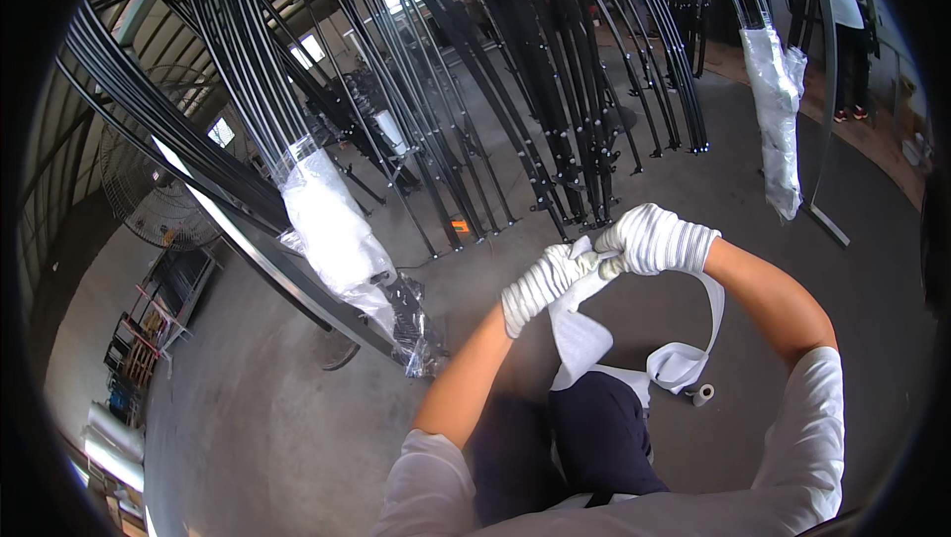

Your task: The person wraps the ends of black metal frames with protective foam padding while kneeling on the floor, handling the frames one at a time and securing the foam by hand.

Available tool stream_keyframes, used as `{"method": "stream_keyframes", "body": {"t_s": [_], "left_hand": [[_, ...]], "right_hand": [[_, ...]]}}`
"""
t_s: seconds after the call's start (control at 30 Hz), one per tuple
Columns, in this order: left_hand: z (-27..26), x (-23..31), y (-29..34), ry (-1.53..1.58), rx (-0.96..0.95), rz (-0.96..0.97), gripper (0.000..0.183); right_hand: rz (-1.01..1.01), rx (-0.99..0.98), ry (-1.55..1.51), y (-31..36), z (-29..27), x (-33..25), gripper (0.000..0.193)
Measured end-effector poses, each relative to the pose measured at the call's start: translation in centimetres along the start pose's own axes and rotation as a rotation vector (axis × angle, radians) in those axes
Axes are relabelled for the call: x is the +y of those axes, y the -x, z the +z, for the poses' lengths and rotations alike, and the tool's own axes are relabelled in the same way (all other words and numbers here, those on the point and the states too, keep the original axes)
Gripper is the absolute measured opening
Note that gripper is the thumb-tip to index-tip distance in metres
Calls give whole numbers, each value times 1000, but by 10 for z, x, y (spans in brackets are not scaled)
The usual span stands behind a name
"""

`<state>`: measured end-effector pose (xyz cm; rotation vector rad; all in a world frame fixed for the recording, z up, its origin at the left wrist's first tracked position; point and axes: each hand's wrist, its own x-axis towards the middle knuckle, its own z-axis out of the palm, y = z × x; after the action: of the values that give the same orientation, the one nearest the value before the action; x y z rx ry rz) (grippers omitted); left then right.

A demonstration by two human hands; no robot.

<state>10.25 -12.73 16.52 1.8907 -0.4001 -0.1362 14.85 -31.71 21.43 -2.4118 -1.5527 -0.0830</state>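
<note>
Both my hands wear white striped knit gloves and meet in front of the black rods (pixel 584 156). My left hand (pixel 542 289) is closed on a soft white strip, perhaps foam wrap (pixel 582 341). Pressed up beside it, my right hand (pixel 649 240) is closed on the same strip, knuckles upward. From between the hands the strip drops over my dark trouser leg, and another length loops down on the right toward the floor. A small pale roll or tube (pixel 702 395) lies near that loop. The gloves hide exactly how the fingers pinch the strip.
Bundles of long black rods hang ahead. Clear plastic covers the lower ends of a left bundle (pixel 332 225) and a right bundle (pixel 773 121). A slanting metal post (pixel 267 269) stands at left, near a large fan (pixel 163 156). Another person (pixel 842 2) stands far right.
</note>
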Motion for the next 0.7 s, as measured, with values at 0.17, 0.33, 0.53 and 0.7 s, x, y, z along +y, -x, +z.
{"method": "stream_keyframes", "body": {"t_s": [0.17, 0.33, 0.53, 0.7], "left_hand": [[1, 9, 0, -610, -148, 584, 25], [6, 12, 8, 265, -166, 84, 18], [48, 28, 24, 1115, -12, 107, 8], [43, 46, 52, 1255, -80, 330, 21]], "right_hand": [[-13, -33, -103, 12, -15, 0, 35], [-52, -9, -127, 29, -28, -10, 42], [-167, 482, 3, 41, -12, -11, 27], [-394, 452, 304, 71, -30, -11, 14]]}}
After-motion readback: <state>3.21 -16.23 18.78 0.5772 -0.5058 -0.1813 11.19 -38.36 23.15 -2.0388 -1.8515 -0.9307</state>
